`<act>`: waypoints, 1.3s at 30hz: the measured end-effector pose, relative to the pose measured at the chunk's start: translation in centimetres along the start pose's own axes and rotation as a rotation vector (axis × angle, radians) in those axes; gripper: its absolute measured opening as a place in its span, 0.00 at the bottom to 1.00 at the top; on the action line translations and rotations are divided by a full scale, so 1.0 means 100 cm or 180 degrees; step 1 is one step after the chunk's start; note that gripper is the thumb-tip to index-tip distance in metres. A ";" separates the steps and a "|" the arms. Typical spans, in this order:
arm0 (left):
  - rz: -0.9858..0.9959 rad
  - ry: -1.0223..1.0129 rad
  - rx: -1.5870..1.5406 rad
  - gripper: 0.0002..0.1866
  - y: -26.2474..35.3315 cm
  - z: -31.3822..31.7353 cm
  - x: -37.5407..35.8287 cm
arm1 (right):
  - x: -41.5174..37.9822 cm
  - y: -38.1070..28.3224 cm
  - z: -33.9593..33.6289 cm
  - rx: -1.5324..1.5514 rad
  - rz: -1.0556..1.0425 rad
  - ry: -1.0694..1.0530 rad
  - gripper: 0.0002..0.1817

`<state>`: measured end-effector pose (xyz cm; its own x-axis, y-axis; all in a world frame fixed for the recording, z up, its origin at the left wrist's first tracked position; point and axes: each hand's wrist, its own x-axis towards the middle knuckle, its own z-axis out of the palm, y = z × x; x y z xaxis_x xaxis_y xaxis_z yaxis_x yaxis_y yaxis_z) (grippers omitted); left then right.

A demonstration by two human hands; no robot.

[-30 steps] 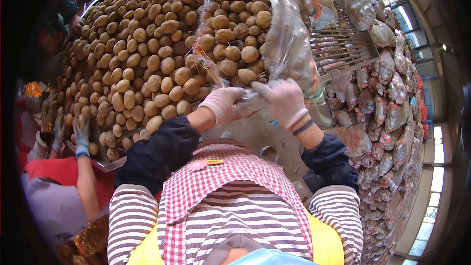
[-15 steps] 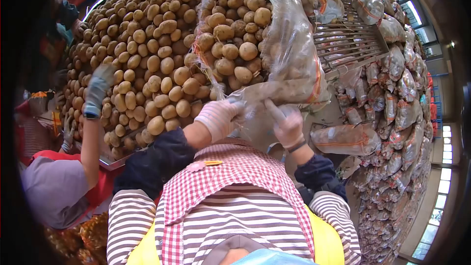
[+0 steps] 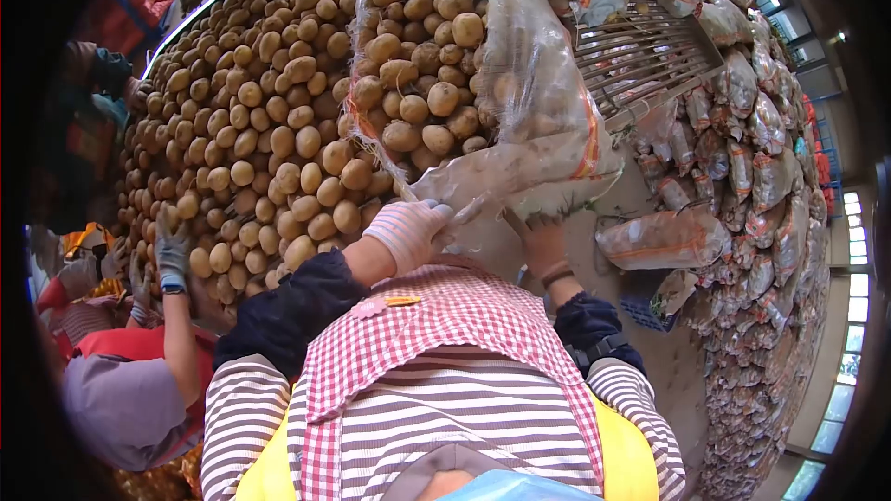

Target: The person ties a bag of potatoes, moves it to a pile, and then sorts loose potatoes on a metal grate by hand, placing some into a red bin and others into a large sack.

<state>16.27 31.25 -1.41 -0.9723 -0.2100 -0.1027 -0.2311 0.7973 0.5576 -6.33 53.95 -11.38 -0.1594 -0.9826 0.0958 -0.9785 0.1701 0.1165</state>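
My left hand [image 3: 408, 234], in a pink-and-white striped glove, is closed on the gathered edge of a large clear plastic bag [image 3: 534, 46] with orange stripes. The bag lies open on its side, with many potatoes [image 3: 422, 60] showing in its mouth. My right hand [image 3: 540, 243] is in shadow just right of the bag's lower edge, its fingers spread and nothing visible in them. A gap separates it from my left hand.
Loose potatoes [image 3: 269, 121] cover the sorting table on the left. Beside it, a co-worker's gloved hand [image 3: 172, 255] touches potatoes. A slatted metal grate [image 3: 640, 46] is at the upper right. A filled bag [image 3: 664, 239] lies on the floor near piled bags [image 3: 761, 250].
My right hand has come away from the bag's edge and its fingers have spread. My left hand still grips the edge. The co-worker's gloved hand has moved down toward the near potatoes.
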 end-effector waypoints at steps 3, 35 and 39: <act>0.0097 0.0058 -0.0034 0.15 -0.006 0.003 0.003 | -0.012 0.003 -0.006 0.0293 0.0128 0.0500 0.35; 0.0050 0.0454 -0.0617 0.14 -0.023 0.016 -0.020 | 0.036 -0.025 -0.061 0.0321 -0.0330 0.0985 0.36; -0.0049 0.0536 -0.0784 0.17 -0.035 0.024 -0.029 | -0.039 0.036 -0.004 0.0009 0.0971 -0.0743 0.34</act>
<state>19.81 30.44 -5.04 -0.9445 -0.3283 0.0140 -0.2102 0.6363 0.7422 -9.21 58.44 -10.92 -0.4686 -0.8775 -0.1022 -0.8818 0.4575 0.1147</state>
